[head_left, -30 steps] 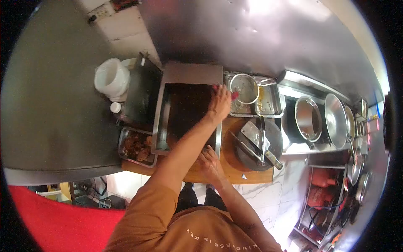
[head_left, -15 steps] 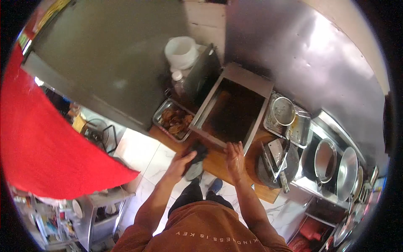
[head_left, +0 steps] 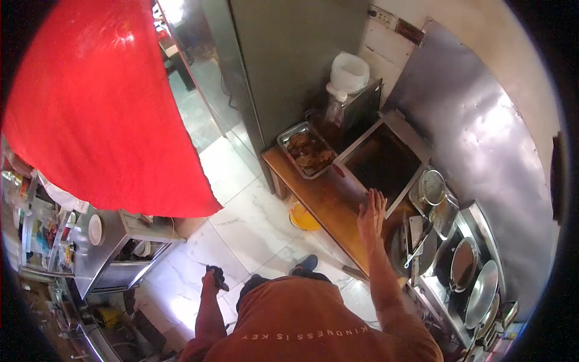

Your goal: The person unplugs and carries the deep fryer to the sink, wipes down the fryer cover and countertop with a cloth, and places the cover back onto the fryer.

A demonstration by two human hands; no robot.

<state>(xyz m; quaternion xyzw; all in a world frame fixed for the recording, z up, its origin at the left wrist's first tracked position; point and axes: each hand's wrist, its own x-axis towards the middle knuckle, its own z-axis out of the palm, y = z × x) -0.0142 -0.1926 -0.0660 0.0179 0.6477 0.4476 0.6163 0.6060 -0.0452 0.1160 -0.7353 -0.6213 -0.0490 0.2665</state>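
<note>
My left hand [head_left: 210, 281] is closed around a dark cloth [head_left: 216, 277], out over the tiled floor at the lower left. With its fingers stretched out, my right hand [head_left: 373, 212] is at the front edge of a metal fryer-like basin [head_left: 412, 127] full of dark liquid; whether it touches the rim I cannot tell. Left of the basin, a metal tray [head_left: 283, 140] of browned food pieces [head_left: 310, 158] rests on the wooden table [head_left: 322, 202].
A white tub [head_left: 350, 72] and a clear bottle [head_left: 335, 108] stand behind the tray. Pans [head_left: 464, 264] and strainers [head_left: 432, 187] sit at the right. A red cloth [head_left: 108, 108] hangs at the left. A yellow container [head_left: 304, 217] is beneath the table.
The view has swung left. My left hand has moved away from the table toward the lower left with the dark cloth. My right hand remains by the basin's front edge.
</note>
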